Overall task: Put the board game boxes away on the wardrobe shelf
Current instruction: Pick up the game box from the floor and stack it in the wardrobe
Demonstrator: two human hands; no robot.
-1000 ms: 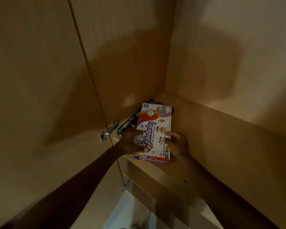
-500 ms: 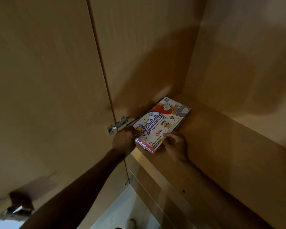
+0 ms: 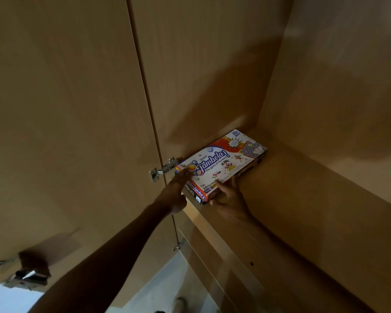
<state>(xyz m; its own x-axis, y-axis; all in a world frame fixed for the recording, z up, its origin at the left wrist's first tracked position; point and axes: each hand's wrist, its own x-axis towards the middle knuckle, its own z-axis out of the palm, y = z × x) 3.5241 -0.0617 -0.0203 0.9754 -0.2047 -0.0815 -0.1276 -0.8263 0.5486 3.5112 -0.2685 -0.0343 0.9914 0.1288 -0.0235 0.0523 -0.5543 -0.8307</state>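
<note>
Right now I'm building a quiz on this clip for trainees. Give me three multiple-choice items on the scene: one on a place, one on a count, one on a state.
1. Where is the game box?
A) on the shelf, by its left wall
B) on the floor
C) hung on the door

2. How many hands touch it?
A) none
B) one
C) two

3. How does it lie?
A) standing on end
B) flat, closed, printed face up
C) open with the lid off

Answers:
1 A: it lies on the shelf, right beside the hinge.
2 C: the left hand lays straight fingers on its near corner, and the right hand has its thumb on the near edge.
3 B: the closed printed top faces up.
</note>
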